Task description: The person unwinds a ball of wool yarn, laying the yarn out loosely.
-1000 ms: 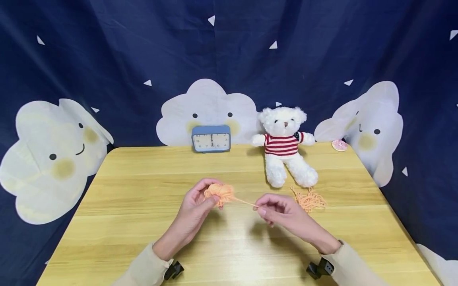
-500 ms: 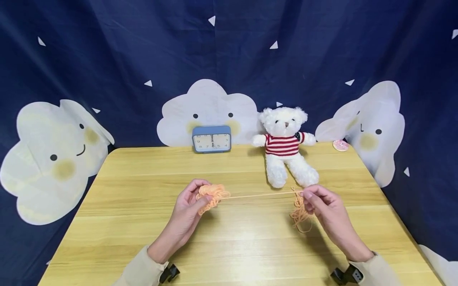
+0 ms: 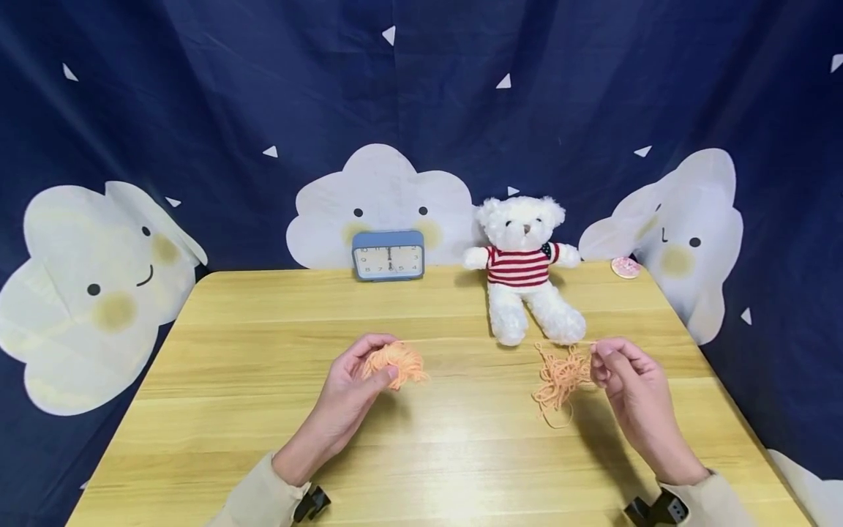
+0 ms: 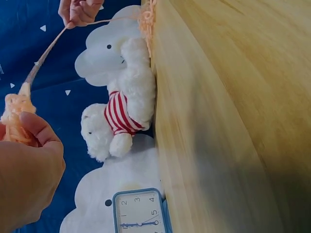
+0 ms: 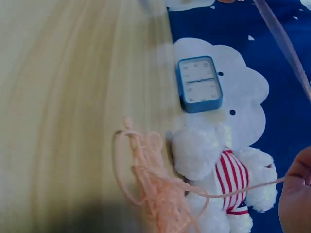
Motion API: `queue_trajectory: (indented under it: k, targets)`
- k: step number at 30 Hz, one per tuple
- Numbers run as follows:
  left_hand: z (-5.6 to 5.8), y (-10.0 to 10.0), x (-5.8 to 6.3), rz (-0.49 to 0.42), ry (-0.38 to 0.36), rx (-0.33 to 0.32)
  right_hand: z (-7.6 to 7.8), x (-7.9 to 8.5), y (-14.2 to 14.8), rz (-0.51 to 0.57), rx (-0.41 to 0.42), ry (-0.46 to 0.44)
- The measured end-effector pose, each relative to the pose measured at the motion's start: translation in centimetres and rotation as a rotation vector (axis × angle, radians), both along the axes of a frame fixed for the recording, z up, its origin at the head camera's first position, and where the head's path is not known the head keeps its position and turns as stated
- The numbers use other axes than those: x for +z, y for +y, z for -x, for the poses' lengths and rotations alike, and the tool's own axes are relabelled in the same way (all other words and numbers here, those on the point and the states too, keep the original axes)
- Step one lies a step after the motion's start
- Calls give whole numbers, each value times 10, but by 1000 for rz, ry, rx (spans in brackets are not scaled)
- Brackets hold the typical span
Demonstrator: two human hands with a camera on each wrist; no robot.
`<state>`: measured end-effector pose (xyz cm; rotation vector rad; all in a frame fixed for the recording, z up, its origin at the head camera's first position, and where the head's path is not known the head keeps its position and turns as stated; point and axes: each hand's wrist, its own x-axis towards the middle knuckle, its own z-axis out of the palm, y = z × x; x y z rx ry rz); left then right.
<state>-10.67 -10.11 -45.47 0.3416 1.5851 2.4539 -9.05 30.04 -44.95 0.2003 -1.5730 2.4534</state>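
In the head view my left hand (image 3: 344, 391) holds a small bundle of peach yarn (image 3: 403, 359), its thumb pressed across the front. Off to the right my right hand (image 3: 637, 391) pinches a yarn strand between thumb and fingertips. That strand (image 4: 47, 52) stretches taut from the bundle to the right hand in the left wrist view. From there it runs on to a loose tangle of peach yarn (image 3: 560, 377) lying on the table beside the right hand. In the right wrist view, the tangle (image 5: 158, 194) shows its loops up close.
A white teddy bear (image 3: 519, 269) in a striped shirt sits behind the tangle. A blue clock (image 3: 388, 256) stands at the back edge of the wooden table (image 3: 263, 315). At the back right corner lies a pink disc (image 3: 626, 267). Dark blue cloth hangs behind.
My right hand has drawn the strand away to the right, past the tangle, widening the gap between the hands. The left hand has stayed near its place, still holding the bundle.
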Motion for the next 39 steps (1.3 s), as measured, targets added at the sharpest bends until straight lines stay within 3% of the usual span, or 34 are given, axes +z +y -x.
queue_trajectory:
  k: [5, 12, 20, 25, 28, 31, 39]
  targets:
    - [1, -2, 0, -6, 21, 1, 3, 4, 6, 37, -75, -21]
    - [1, -4, 2, -21, 45, 62, 6, -9, 18, -7, -118, -170]
    - [0, -6, 5, -34, 49, 159, 12, -31, 52, -311, -118, -392]
    - [0, -5, 5, -11, 33, 203, 17, -40, 69, -601, -50, -508]
    - [1, -4, 3, -30, 27, 193, 20, -43, 69, -738, 9, -521]
    - [2, -3, 3, -55, 38, 149, 18, -42, 61, -789, 13, -489]
    - [5, 6, 6, -64, -8, 97, 16, -30, 20, -827, -133, -424]
